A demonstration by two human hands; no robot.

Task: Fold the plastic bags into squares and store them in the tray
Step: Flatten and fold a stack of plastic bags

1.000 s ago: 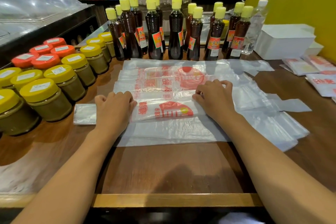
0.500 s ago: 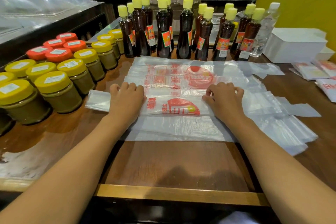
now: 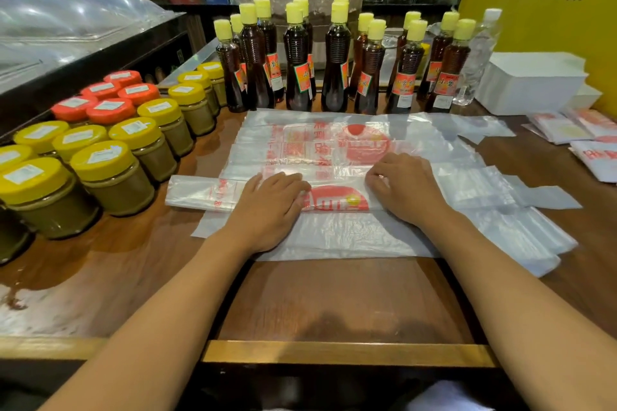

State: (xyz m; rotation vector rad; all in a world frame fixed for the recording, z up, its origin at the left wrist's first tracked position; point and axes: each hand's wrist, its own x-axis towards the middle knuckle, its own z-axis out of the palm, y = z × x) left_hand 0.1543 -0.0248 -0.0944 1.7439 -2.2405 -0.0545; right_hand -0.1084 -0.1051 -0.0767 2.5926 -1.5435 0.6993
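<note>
A clear plastic bag with red print [image 3: 337,201] lies folded into a long narrow strip on top of a pile of flat plastic bags [image 3: 334,143] on the wooden counter. My left hand [image 3: 267,207] presses palm down on the strip just left of its red logo, fingers together over the fold. My right hand [image 3: 404,190] rests on the strip right of the logo, fingers curled onto its far edge. The white tray [image 3: 531,83] stands at the back right. Several folded bag squares [image 3: 561,128] lie on the counter beside it.
Jars with yellow and orange lids [image 3: 110,157] crowd the left side. A row of dark bottles with yellow caps [image 3: 334,60] stands behind the bags, with a clear water bottle [image 3: 477,53] at its right end. The counter's front edge [image 3: 347,352] runs below my arms.
My left hand has slid right along the folded strip toward the red logo, baring more of the strip's left end. My right hand has stayed in place.
</note>
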